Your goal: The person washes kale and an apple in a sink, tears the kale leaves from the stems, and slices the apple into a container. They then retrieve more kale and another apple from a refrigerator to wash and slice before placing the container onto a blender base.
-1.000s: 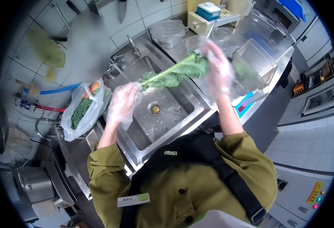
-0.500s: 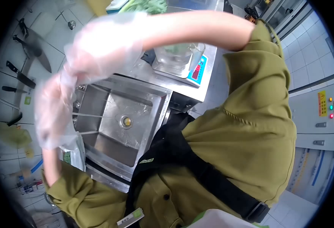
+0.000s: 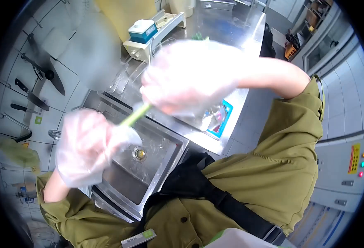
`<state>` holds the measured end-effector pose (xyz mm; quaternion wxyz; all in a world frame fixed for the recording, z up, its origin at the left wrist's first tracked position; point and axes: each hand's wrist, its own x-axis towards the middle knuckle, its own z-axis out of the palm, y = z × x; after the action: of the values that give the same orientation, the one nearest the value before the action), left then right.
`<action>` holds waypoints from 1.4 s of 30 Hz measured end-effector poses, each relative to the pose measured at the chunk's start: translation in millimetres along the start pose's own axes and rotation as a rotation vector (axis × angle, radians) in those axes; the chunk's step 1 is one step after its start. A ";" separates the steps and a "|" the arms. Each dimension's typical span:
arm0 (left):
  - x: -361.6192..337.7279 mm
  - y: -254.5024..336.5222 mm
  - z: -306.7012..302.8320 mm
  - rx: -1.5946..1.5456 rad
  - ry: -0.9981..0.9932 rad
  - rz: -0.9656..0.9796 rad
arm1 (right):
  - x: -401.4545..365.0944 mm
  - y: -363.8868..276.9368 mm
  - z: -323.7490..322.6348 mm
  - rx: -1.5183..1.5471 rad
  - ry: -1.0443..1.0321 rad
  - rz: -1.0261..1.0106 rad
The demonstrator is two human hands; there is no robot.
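A green stalk [image 3: 136, 116] spans the gap between my two hands, above the near left part of the metal sink [image 3: 165, 144]. My left hand [image 3: 84, 144], in a clear plastic glove, is closed around its lower left end. My right hand [image 3: 190, 78], gloved the same way and blurred, is closed around the other end. A bit of green leaf [image 3: 199, 37] shows just beyond my right hand. Under that hand, a scale with a blue edge [image 3: 223, 120] is partly hidden on the steel counter.
Knives [image 3: 33, 97] hang on the tiled wall at the left. A white and blue device [image 3: 142, 31] stands at the back, beside the steel counter [image 3: 235, 25]. A control cabinet [image 3: 335, 165] with lit buttons is at the right. A blurred translucent shape fills the upper left.
My hands were close together at the left. My right hand has moved right and away from my left, which is lower now. The stalk shows between them, and the view has shifted.
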<state>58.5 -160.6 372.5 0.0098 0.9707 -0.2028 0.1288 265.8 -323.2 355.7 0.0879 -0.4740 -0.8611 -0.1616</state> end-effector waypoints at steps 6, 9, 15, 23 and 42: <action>-9.8 10.9 -11.8 -0.116 -0.195 -0.154 | -25.1 24.3 15.9 0.232 0.118 -0.060; -48.4 4.2 -9.7 0.274 0.136 -0.208 | -57.6 63.1 31.5 0.298 0.138 0.014; -114.3 11.4 60.4 0.002 -0.089 -0.829 | -82.3 72.7 82.2 0.350 -0.080 0.196; -193.7 40.6 209.8 -0.505 -0.839 -1.071 | -54.1 6.3 -4.5 0.210 0.206 0.866; -507.6 -3.4 121.8 0.125 0.039 -1.956 | 538.6 -205.9 476.9 0.571 -0.218 0.104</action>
<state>-359.2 32.4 125.9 0.0641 0.7070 0.6985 0.0904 -195.5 171.0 35.1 0.1326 -0.4880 -0.8507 0.1431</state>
